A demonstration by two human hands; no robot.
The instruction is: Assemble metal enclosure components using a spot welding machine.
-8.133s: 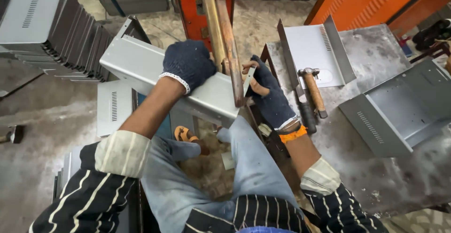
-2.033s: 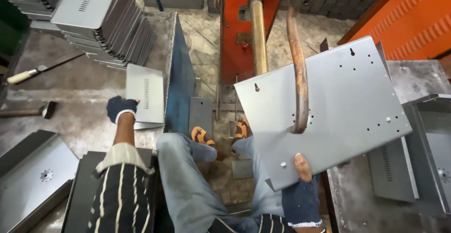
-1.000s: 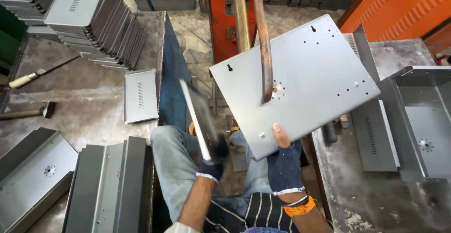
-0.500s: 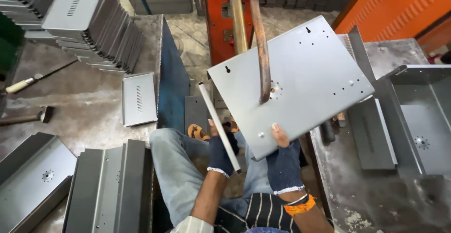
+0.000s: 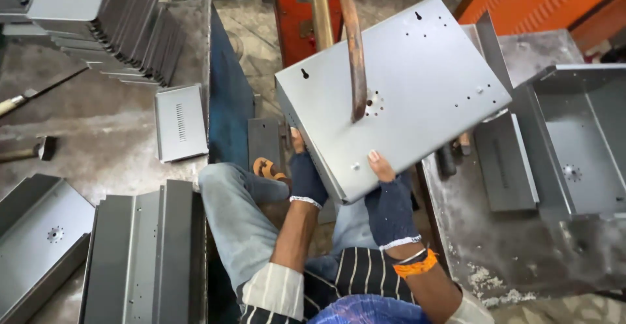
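Note:
A large grey sheet-metal panel (image 5: 417,82) with small drilled holes is tilted up in front of me, pressed against a rusty curved bar (image 5: 351,43) of the orange machine (image 5: 297,7). My right hand (image 5: 390,200), in a dark fingerless glove, grips the panel's near bottom edge, thumb on its face. My left hand (image 5: 305,175), also gloved, holds the panel's lower left edge from below, where a second thin grey piece seems to lie against it.
Stacks of folded grey covers (image 5: 98,17) stand far left; one vented cover (image 5: 181,122) lies flat. Bent panels (image 5: 147,252) sit near left. Open grey trays (image 5: 577,141) rest on the right bench. A hammer (image 5: 26,149) lies at left.
My left hand has brought the thin grey piece up from my lap against the panel's left edge. The panel stays tilted on the bar, held by my right hand.

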